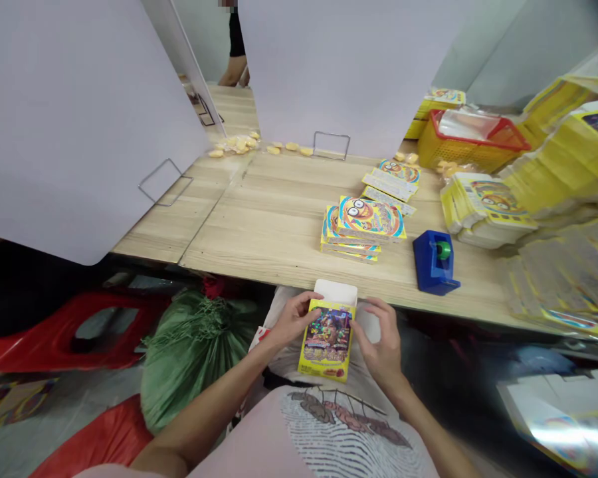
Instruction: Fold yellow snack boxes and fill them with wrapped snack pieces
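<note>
Both hands hold a yellow printed carton box (pixel 326 342) low over my lap, just below the front edge of the wooden table (pixel 259 226). My left hand (pixel 292 320) grips its left side, and my right hand (pixel 379 338) pinches its right side. A white flap or insert (pixel 335 292) sticks up from the box's far end. Beyond my hands on the table lie a stack of flat printed boxes (pixel 363 226) and a blue tape dispenser (pixel 434 262), both out of reach of my fingers.
Printed cards (pixel 391 180) and small yellow pieces (pixel 239 144) lie on the table. White partition boards (pixel 80 113) stand along it, with a person (pixel 235 60) behind them. Stacks of flat cartons (pixel 563 272) and a yellow basket (pixel 471 143) sit right; a green sack (pixel 194 358) sits left below.
</note>
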Motion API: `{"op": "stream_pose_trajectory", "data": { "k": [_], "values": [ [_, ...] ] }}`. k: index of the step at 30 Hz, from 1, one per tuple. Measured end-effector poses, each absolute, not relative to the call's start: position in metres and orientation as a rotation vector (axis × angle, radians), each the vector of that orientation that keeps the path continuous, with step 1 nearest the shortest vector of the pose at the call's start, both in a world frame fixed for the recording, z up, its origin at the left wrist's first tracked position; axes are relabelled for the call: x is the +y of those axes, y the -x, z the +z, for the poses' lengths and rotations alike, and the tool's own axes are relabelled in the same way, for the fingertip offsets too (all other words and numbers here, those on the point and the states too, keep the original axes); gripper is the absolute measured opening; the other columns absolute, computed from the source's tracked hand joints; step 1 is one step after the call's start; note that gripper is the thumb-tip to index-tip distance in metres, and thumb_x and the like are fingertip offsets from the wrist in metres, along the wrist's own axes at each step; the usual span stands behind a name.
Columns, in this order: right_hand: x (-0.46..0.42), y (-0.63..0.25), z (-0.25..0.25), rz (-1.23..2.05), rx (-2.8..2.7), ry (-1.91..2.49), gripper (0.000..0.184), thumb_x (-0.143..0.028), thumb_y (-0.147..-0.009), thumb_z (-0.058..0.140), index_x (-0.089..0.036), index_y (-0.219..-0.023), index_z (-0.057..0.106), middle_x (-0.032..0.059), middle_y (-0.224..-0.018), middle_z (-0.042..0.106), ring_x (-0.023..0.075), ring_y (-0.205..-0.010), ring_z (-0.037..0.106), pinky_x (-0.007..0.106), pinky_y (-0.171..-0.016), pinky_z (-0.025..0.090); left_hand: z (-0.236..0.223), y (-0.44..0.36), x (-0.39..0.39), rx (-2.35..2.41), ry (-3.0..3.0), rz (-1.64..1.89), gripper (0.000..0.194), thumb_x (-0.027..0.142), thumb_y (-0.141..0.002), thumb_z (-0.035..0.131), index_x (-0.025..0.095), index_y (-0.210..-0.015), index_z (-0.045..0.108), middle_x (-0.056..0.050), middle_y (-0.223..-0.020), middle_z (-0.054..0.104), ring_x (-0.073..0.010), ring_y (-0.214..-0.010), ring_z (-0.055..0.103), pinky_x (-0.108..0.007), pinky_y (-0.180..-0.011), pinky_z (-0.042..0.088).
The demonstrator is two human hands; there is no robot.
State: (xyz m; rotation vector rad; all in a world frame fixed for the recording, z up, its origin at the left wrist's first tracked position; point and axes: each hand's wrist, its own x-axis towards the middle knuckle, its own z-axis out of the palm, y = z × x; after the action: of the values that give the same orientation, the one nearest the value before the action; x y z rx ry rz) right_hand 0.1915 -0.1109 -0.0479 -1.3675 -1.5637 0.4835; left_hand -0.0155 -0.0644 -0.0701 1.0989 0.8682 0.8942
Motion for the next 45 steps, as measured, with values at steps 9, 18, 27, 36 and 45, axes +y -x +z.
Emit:
{"op": "stream_pose_trajectory", "data": {
  "k": [9,18,27,36,45],
  "values": [
    [-0.121,-0.178,-0.089,1.11,-1.062,1.336,0.048,-0.036,-0.086,0.063,-0.02,-0.129,0.051,0.0123,-0.124,0.061,0.0233,-0.104,0.063,0.041,-0.092,0.052,-0.082,0.014,-0.063,0.927,-1.1,0.932,0.036,0.041,-0.076,0.073,0.016,-0.1,0.064,-0.004,-0.089,0.064,-0.0146,-0.075,0.059,-0.025,-0.066,0.048],
    [-0.108,-0.182,-0.078,0.958,-1.186,1.351,0.025,-0.039,-0.086,0.063,-0.019,-0.1,0.065,0.0095,-0.108,0.065,0.0218,-0.1,0.061,0.036,-0.088,0.051,-0.069,0.0,-0.056,1.123,-1.453,1.089,0.012,0.027,-0.079,0.066,0.016,-0.078,0.064,-0.004,-0.086,0.057,-0.0162,-0.082,0.056,-0.027,-0.074,0.046],
    [-0.096,-0.198,-0.053,1.075,-1.334,1.297,0.02,-0.039,-0.085,0.064,-0.02,-0.082,0.07,0.0073,-0.09,0.067,0.0217,-0.088,0.063,0.034,-0.077,0.053,-0.041,0.015,-0.049,0.963,-1.65,0.829,0.018,0.032,-0.083,0.063,0.015,-0.079,0.066,-0.005,-0.083,0.059,-0.0155,-0.079,0.056,-0.025,-0.067,0.044],
    [-0.074,-0.208,-0.038,1.12,-1.429,1.43,0.02,-0.037,-0.078,0.067,-0.018,-0.076,0.07,0.002,-0.068,0.065,0.0141,-0.058,0.053,0.026,-0.055,0.042,-0.032,0.016,-0.029,0.862,-1.368,0.709,0.025,0.037,-0.078,0.068,0.013,-0.081,0.071,-0.005,-0.072,0.069,-0.0137,-0.064,0.06,-0.025,-0.061,0.045],
    [-0.071,-0.209,-0.028,1.135,-1.416,1.397,0.026,-0.041,-0.081,0.064,-0.017,-0.07,0.067,0.0032,-0.068,0.065,0.0164,-0.062,0.057,0.026,-0.056,0.044,-0.016,0.017,-0.026,0.876,-2.066,0.614,0.026,0.028,-0.092,0.047,0.016,-0.093,0.07,-0.006,-0.082,0.07,-0.0149,-0.074,0.061,-0.024,-0.068,0.044]
  ]
}}
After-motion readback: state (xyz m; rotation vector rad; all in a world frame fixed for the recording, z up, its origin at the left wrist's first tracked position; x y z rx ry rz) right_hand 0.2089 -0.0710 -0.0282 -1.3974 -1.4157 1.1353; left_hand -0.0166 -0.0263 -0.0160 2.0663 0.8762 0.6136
